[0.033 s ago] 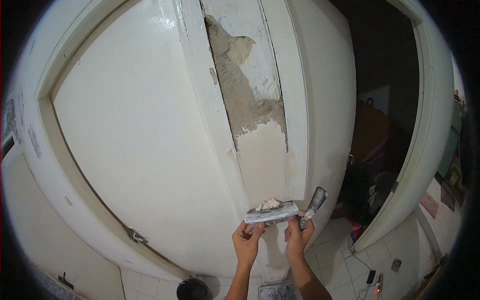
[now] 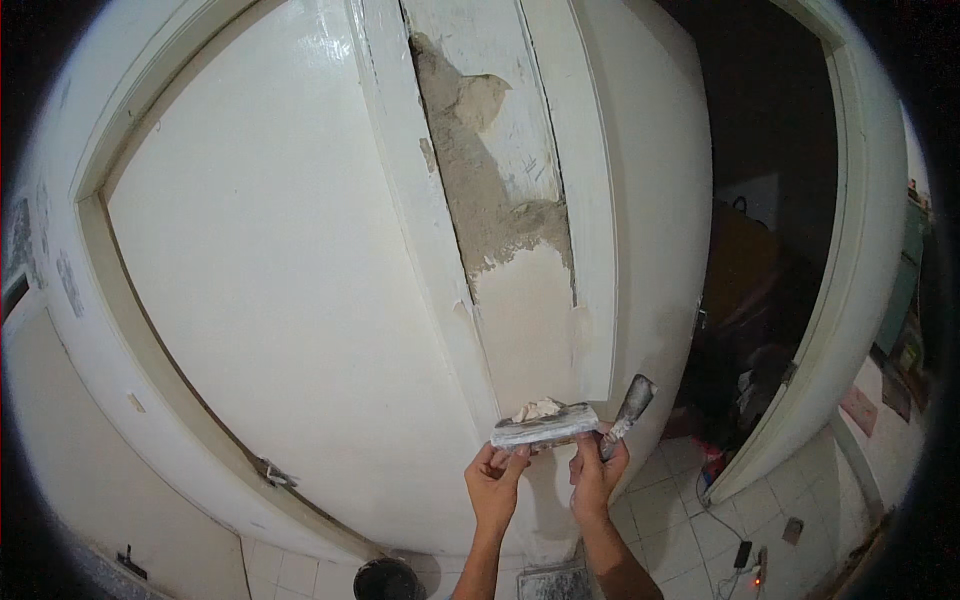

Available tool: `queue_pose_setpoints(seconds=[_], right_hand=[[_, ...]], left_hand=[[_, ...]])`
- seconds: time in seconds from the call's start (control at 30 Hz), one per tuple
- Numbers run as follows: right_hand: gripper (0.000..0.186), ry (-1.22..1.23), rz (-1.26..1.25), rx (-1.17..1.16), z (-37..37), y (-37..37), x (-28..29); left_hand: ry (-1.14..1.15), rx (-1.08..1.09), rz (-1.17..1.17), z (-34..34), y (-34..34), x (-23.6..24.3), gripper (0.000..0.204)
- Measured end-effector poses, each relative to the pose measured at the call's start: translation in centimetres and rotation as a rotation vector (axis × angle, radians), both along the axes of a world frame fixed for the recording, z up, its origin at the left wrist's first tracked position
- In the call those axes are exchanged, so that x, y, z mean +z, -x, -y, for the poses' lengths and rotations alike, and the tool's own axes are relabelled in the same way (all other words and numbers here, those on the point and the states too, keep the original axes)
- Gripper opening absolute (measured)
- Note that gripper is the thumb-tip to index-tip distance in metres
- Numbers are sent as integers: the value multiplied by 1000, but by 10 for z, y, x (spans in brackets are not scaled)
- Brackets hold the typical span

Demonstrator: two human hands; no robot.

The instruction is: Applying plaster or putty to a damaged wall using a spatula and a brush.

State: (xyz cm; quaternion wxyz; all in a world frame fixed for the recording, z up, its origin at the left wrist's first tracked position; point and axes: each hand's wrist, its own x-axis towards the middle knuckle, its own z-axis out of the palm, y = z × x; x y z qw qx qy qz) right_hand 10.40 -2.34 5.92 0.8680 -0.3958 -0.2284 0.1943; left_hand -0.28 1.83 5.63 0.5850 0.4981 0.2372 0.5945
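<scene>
A wide, putty-smeared spreader (image 2: 545,430) is held level in front of the wall, a lump of pale putty (image 2: 537,409) lying on top of it. My left hand (image 2: 494,488) is closed on its left end, thumb against the near edge. At its right end, my right hand (image 2: 597,472) presses a thumb to it. That same hand grips a putty knife (image 2: 629,410), whose dark, smeared end sticks up to the right; the rest is hidden by the fingers. Beyond both hands is a smooth filled patch (image 2: 525,330) on the wall strip, below rough bare plaster (image 2: 470,180).
A white door (image 2: 260,280) stands at left, and a dark open doorway (image 2: 770,250) at right. On the floor are a black bucket (image 2: 387,579), a smeared slab (image 2: 553,583) below my hands, and a cable with a power adapter (image 2: 742,553) at lower right.
</scene>
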Motion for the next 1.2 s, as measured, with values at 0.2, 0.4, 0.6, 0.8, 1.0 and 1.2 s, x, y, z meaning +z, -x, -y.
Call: queue_pose_setpoints(seconds=[0.2,0.4,0.6,0.8,1.0,1.2], right_hand=[[19,26,-6,-1,5,-2,-15],[18,27,33,-22,-2,-1,0],[23,18,79,-25,-5,-2,42],[24,-3,92,53,-11,2,110],[27,-107,181,-26,-24,-5,184],[30,-238,174,133,-7,2,238]], left_hand=[[41,59,-37,15,0,1,20],[16,76,-56,0,3,5,24],[79,56,-47,0,1,46,25],[34,81,-97,-11,10,106,42],[-122,96,-112,-18,6,185,54],[-287,50,13,-9,16,240,46]])
